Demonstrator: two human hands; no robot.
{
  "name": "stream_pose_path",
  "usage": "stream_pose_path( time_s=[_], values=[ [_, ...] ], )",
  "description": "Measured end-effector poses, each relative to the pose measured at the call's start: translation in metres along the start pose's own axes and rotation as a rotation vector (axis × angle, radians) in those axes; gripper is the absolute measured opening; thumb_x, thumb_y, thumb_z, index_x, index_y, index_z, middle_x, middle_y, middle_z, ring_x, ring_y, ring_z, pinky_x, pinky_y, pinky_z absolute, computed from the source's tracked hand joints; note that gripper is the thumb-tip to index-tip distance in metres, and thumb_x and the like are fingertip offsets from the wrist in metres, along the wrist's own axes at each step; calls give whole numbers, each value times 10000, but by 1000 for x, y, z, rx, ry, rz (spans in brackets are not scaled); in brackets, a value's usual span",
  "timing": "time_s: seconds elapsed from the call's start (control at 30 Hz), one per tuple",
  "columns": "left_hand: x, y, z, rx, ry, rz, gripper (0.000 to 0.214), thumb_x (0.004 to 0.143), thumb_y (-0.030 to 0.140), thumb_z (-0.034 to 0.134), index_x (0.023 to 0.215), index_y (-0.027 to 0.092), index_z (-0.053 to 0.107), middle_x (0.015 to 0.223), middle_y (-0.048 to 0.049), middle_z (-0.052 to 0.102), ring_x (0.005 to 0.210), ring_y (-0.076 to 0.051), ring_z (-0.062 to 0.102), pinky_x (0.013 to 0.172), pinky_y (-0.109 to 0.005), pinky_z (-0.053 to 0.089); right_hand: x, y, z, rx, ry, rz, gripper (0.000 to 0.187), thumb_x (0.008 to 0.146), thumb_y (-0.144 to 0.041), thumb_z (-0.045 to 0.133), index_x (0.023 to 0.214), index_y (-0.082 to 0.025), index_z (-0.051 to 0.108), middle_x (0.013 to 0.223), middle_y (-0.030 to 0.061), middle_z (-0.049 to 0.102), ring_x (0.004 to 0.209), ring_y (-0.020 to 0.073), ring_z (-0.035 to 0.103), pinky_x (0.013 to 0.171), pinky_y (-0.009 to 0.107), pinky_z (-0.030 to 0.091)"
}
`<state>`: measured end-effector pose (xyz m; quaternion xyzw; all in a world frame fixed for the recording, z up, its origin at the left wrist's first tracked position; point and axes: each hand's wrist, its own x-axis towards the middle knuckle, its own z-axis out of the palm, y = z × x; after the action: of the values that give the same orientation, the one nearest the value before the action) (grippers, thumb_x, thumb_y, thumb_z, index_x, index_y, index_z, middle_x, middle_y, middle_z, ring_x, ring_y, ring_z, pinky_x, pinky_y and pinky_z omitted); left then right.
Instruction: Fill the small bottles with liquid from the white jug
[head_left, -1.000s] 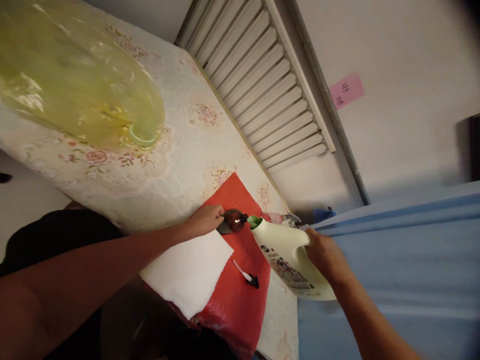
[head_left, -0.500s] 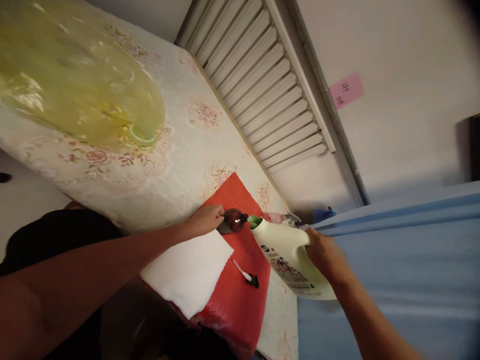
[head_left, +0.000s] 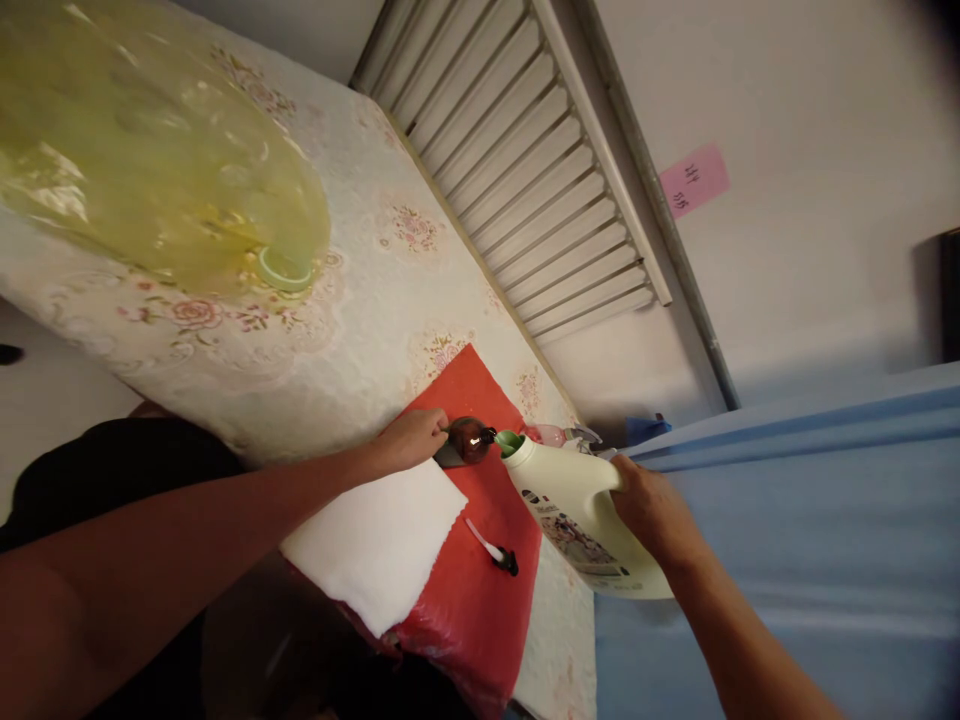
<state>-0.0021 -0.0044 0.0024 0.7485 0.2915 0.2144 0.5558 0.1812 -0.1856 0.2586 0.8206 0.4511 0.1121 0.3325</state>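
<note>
I can see the left hand [head_left: 412, 440] pinching the brown bottle [head_left: 470, 440] above the red sheet [head_left: 487, 605]; the right hand [head_left: 651, 508] grips the pale jug [head_left: 566, 490] by its handle (mouth right at the bottle's neck).

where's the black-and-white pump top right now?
Head view, below center: the pump top lies on the red sheet, right of the white cloth and left of the cream jug.

This seems to be a home. The flowered tablecloth [head_left: 360, 330] and folds of blue fabric [head_left: 817, 510] look domestic.
</note>
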Motion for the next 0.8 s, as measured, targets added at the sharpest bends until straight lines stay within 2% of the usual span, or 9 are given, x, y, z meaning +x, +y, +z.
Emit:
stream_pose_path(
  time_s=[0.43,0.8],
  values=[
    [0,0,0,15,-8,-2,63,758,184,508,774,206,565,676,17,602,665,-159,554,556,-262,306,0,-1,-2,-6,5,-23,220,844,-73,434,976,-184,570,927,102,738,805,204,663,651,278,285],
    [-3,3,-2,-8,-9,-18,105,765,183,490,794,203,590,769,-6,661,725,-170,586,578,-259,332,0,1,0,-8,3,-14,216,828,-71,445,966,-185,565,911,101,731,802,207,663,652,274,293]
  ],
)
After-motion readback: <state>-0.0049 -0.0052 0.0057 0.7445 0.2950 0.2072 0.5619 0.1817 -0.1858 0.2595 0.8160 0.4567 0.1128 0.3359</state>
